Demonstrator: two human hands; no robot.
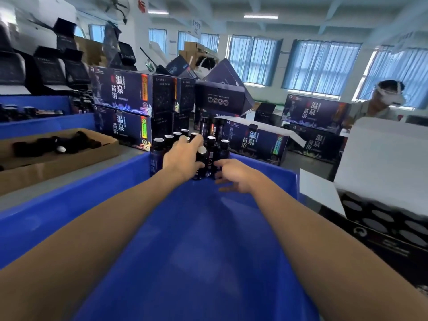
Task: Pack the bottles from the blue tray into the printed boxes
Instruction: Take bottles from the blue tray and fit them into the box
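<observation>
Picking was underway; a bottle point(201, 150) was clasped in the left grip point(184, 158); the right grip point(234, 176) was spread; boxing was judged next.

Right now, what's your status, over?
Left hand grips a white-capped bottle. Right hand open beside the bottle cluster, far end of blue tray. Nothing in the way.
</observation>
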